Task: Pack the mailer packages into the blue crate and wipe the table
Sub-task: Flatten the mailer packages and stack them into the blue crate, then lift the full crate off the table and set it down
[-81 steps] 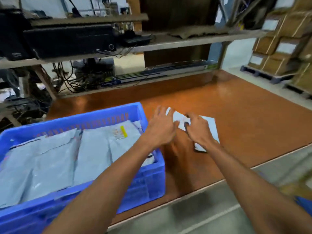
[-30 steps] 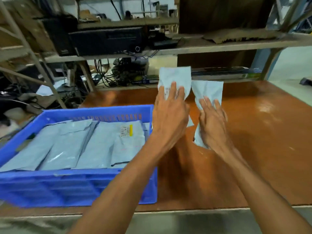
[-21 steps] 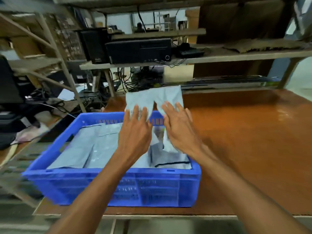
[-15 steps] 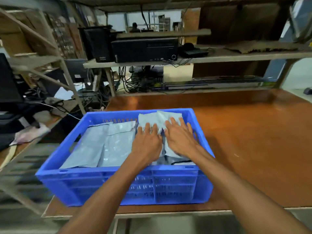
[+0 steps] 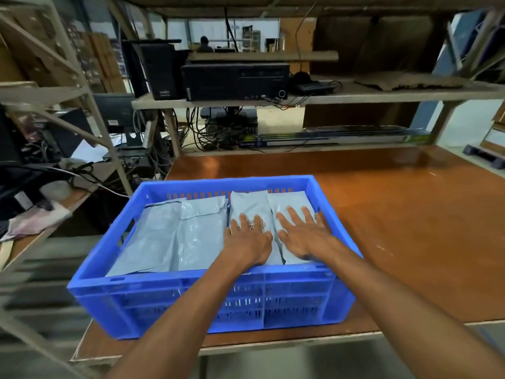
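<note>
Now | left hand [image 5: 247, 239]: grip wide, on labelled mailer [image 5: 250, 203] | right hand [image 5: 303, 236]: grip wide, on rightmost mailer [image 5: 284, 202] | in blue crate [image 5: 191, 291]

Free room right, walls on sides
I see open bench [image 5: 410, 228] right of the blue crate [image 5: 207, 280]; its walls block the sides, and a shelf [image 5: 355, 95] hangs over the far edge.

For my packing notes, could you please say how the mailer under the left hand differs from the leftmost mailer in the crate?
The narrow mailer, under the left hand, is slimmer than the leftmost mailer. The left hand rests on the narrow mailer; no hand touches the leftmost mailer. Both are grey and lie flat in the blue crate.
</note>
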`<state>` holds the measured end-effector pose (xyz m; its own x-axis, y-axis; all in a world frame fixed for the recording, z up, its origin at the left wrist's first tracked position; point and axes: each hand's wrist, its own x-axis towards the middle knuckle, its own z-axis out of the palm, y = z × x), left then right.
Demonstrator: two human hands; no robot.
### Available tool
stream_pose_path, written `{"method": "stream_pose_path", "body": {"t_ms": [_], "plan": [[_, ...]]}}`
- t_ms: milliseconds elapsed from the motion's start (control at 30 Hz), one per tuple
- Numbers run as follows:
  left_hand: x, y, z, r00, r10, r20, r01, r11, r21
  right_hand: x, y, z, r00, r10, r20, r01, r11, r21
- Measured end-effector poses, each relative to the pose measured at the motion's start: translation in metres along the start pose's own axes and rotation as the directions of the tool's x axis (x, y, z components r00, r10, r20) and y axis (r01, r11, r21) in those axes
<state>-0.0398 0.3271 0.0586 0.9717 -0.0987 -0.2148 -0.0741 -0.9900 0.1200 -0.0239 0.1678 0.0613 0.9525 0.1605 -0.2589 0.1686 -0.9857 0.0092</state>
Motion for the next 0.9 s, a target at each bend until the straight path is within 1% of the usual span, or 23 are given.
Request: {"method": "stream_pose_path", "body": {"t_ms": [67, 100, 133, 167, 200, 233, 267, 300, 333, 367, 400, 433, 467, 500, 567, 600, 633, 733, 800, 833, 900], "plan": [[-0.006, 0.0, -0.011, 0.997, 0.047, -0.061, -0.044, 0.998, 0.047, -0.002, -0.003, -0.006, 0.999, -0.015, -0.043, 0.016, 0.999, 0.028], [-0.009, -0.001, -0.019, 0.99, 0.074, -0.121, -0.07, 0.997, 0.044, -0.002, -0.003, -0.011, 0.993, -0.034, -0.109, 0.041, 0.997, 0.061], [-0.014, -0.006, -0.029, 0.976, 0.103, -0.193, -0.101, 0.995, 0.019, -0.003, -0.001, -0.017, 0.975, -0.05, -0.217, 0.076, 0.991, 0.109], [-0.017, -0.015, -0.039, 0.952, 0.13, -0.275, -0.14, 0.99, -0.017, -0.005, 0.002, -0.025, 0.932, -0.042, -0.36, 0.111, 0.979, 0.172], [-0.023, -0.028, -0.051, 0.922, 0.138, -0.362, -0.175, 0.982, -0.071, -0.007, 0.009, -0.033, 0.861, -0.006, -0.509, 0.146, 0.961, 0.236], [-0.026, -0.046, -0.062, 0.889, 0.129, -0.44, -0.198, 0.973, -0.116, -0.008, 0.02, -0.042, 0.783, 0.061, -0.619, 0.167, 0.938, 0.305], [-0.028, -0.07, -0.07, 0.86, 0.094, -0.501, -0.198, 0.967, -0.158, -0.01, 0.031, -0.05, 0.723, 0.148, -0.675, 0.172, 0.907, 0.384], [-0.028, -0.095, -0.077, 0.845, 0.043, -0.533, -0.175, 0.964, -0.198, -0.012, 0.044, -0.055, 0.707, 0.237, -0.666, 0.15, 0.871, 0.468], [-0.029, -0.122, -0.082, 0.85, -0.027, -0.526, -0.118, 0.964, -0.239, -0.016, 0.053, -0.059, 0.726, 0.313, -0.612, 0.099, 0.833, 0.544], [-0.03, -0.151, -0.085, 0.864, -0.114, -0.491, -0.036, 0.958, -0.285, -0.015, 0.061, -0.057, 0.778, 0.369, -0.508, 0.019, 0.795, 0.606], [-0.03, -0.178, -0.085, 0.879, -0.214, -0.425, 0.068, 0.94, -0.334, -0.017, 0.063, -0.054, 0.838, 0.392, -0.38, -0.063, 0.761, 0.646], [-0.03, -0.204, -0.082, 0.889, -0.302, -0.344, 0.164, 0.911, -0.378, -0.016, 0.064, -0.05, 0.886, 0.384, -0.26, -0.116, 0.727, 0.677], [-0.032, -0.223, -0.08, 0.892, -0.363, -0.268, 0.237, 0.883, -0.406, -0.014, 0.063, -0.044, 0.92, 0.355, -0.166, -0.133, 0.682, 0.72], [-0.035, -0.237, -0.078, 0.893, -0.399, -0.21, 0.278, 0.854, -0.441, -0.013, 0.061, -0.04, 0.939, 0.325, -0.112, -0.125, 0.626, 0.769], [-0.039, -0.25, -0.074, 0.896, -0.427, -0.121, 0.29, 0.769, -0.569, -0.011, 0.059, -0.036, 0.953, 0.295, -0.063, -0.1, 0.507, 0.856], [-0.041, -0.25, -0.074, 0.905, -0.417, -0.09, 0.273, 0.727, -0.63, -0.011, 0.058, -0.036, 0.957, 0.286, -0.053, -0.089, 0.464, 0.881], [-0.038, -0.255, -0.073, 0.912, -0.401, -0.084, 0.247, 0.7, -0.67, -0.01, 0.058, -0.037, 0.958, 0.283, -0.05, -0.084, 0.442, 0.893], [-0.029, -0.264, -0.067, 0.924, -0.368, -0.108, 0.185, 0.674, -0.715, -0.006, 0.058, -0.036, 0.959, 0.276, -0.065, -0.079, 0.481, 0.873], [-0.024, -0.267, -0.062, 0.928, -0.364, -0.076, 0.176, 0.61, -0.773, -0.002, 0.059, -0.033, 0.959, 0.276, -0.056, -0.098, 0.515, 0.852], [-0.022, -0.268, -0.059, 0.928, -0.368, -0.064, 0.18, 0.59, -0.787, -0.002, 0.058, -0.032, 0.96, 0.275, -0.053, -0.102, 0.52, 0.848], [-0.017, -0.268, -0.056, 0.933, -0.355, -0.063, 0.169, 0.586, -0.793, 0.0, 0.059, -0.029, 0.96, 0.275, -0.048, -0.105, 0.513, 0.852]]}}
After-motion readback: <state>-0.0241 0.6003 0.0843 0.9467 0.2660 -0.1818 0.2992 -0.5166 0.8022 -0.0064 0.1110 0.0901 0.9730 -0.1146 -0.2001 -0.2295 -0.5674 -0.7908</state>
